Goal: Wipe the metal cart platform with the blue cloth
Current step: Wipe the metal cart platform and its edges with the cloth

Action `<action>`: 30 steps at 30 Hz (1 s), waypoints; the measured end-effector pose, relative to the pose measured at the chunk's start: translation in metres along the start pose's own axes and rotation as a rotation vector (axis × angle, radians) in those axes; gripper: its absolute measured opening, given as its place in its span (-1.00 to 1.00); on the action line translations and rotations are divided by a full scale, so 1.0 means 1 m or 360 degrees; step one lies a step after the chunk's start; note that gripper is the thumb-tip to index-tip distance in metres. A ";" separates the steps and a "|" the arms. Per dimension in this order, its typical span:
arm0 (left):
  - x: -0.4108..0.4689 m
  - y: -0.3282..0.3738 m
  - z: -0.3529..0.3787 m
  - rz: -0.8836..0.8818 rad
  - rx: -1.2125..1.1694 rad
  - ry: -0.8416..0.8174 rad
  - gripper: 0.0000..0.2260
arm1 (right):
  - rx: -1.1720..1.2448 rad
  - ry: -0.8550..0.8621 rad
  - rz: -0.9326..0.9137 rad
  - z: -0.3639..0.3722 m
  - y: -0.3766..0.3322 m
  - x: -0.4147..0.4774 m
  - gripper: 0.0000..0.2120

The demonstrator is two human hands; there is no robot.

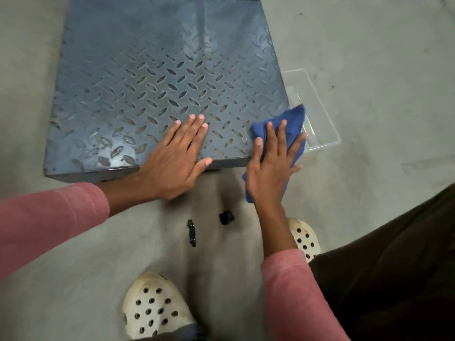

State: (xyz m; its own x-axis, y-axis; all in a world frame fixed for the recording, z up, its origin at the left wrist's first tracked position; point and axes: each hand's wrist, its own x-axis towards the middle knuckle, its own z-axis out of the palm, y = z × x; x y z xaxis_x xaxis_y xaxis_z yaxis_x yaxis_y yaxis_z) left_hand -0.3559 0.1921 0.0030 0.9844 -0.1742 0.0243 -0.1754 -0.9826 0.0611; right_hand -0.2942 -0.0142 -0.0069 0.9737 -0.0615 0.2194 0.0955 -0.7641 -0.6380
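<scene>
The metal cart platform (157, 77) is a dark blue-grey diamond-tread plate lying low on the concrete floor. My left hand (177, 156) rests flat on its near edge, fingers spread, holding nothing. My right hand (273, 168) presses the blue cloth (293, 119) onto the platform's near right corner. The cloth hangs over the front and right edges, and part of it is hidden under my palm.
A clear plastic tray (317, 104) lies on the floor against the platform's right side, just past the cloth. Two small black pieces (226, 217) (191, 233) lie on the concrete in front of the platform. My white perforated clogs (155, 306) (305, 237) stand close behind them.
</scene>
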 end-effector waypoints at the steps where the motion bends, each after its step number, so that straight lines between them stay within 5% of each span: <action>1: -0.003 0.001 0.001 -0.0036 -0.0031 0.0001 -0.29 | -0.0061 -0.0018 -0.0010 0.007 0.002 -0.004 -0.57; 9: -0.035 -0.024 0.001 -0.0310 -0.0057 0.0046 -0.36 | -0.0099 0.0081 -0.0194 0.034 -0.013 -0.023 -0.58; 17: -0.080 -0.046 0.005 -0.0697 0.0017 0.0230 -0.43 | -0.0070 -0.0228 -0.0365 0.061 -0.083 -0.071 -0.52; 25: -0.132 -0.064 0.020 -0.0880 -0.0218 0.0635 -0.52 | -0.0289 -0.0723 -0.1138 0.070 -0.115 -0.076 -0.49; 27: -0.139 -0.064 0.021 -0.0920 -0.0242 0.0670 -0.52 | -0.0345 -0.0660 -0.1231 0.058 -0.090 -0.051 -0.51; 30: -0.144 -0.066 0.026 -0.0950 -0.0318 0.0760 -0.54 | -0.0390 -0.0364 -0.0922 0.033 -0.042 -0.015 -0.58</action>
State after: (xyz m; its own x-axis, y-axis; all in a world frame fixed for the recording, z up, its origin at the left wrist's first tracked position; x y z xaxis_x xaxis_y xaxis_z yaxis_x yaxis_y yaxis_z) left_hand -0.4861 0.2805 -0.0301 0.8086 0.4701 0.3537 0.3374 -0.8631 0.3758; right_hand -0.3058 0.0398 -0.0075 0.8012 0.5196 0.2966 0.5925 -0.7581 -0.2725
